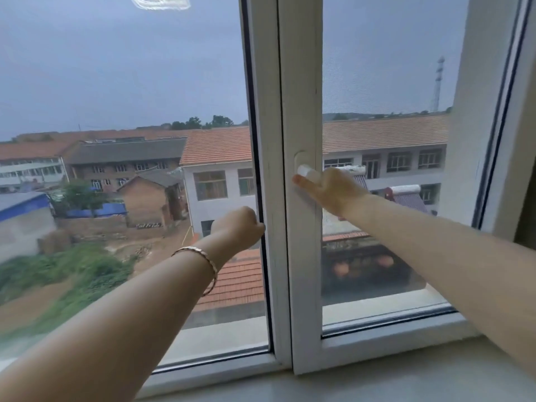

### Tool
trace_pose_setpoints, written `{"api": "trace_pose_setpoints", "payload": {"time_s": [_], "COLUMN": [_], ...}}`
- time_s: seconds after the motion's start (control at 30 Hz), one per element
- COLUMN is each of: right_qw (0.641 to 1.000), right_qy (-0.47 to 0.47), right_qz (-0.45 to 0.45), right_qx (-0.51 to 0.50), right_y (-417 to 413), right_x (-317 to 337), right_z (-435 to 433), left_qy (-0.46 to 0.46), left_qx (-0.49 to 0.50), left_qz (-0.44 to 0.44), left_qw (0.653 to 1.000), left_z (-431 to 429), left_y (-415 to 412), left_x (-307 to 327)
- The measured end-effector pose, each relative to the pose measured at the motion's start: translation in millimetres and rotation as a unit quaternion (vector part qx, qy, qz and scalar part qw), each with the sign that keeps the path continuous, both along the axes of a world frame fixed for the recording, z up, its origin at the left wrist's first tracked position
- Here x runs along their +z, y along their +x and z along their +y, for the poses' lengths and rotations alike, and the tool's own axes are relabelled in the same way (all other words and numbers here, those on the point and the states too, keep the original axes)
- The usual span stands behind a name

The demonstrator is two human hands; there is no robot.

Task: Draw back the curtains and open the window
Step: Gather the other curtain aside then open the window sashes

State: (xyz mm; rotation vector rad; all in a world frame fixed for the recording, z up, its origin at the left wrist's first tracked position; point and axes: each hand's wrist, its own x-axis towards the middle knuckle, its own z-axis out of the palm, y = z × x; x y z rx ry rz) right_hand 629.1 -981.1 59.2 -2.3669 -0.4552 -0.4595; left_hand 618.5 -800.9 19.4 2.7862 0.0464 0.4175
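Only one view was given, shot from head height, pointed forward and a bit down at the window [301, 198], pretty close up. The frame's upright was caught mid-picture, the sill [377, 381] along the bottom right, rooftops seen through the glass at centre left.

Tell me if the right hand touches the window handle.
Touching. The head view shows the right hand wrapped around the white handle, thumb beneath it.

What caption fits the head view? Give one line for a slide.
Right hand grips the white window handle; left hand braces against the centre frame.
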Motion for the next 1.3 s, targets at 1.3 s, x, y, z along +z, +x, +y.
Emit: {"api": "trace_pose_setpoints", "payload": {"time_s": [1.3], "right_qw": [0.906], "right_qy": [0.251], "right_qz": [0.002], "right_qx": [-0.34], "right_y": [-356.8], "right_x": [3.3], "right_z": [-363.4], "left_qy": [-0.001], "left_qx": [-0.298], "left_qz": [-0.032], "left_qw": [0.954], "left_z": [-341.2], "left_y": [-243.6], "left_x": [12.3]}}
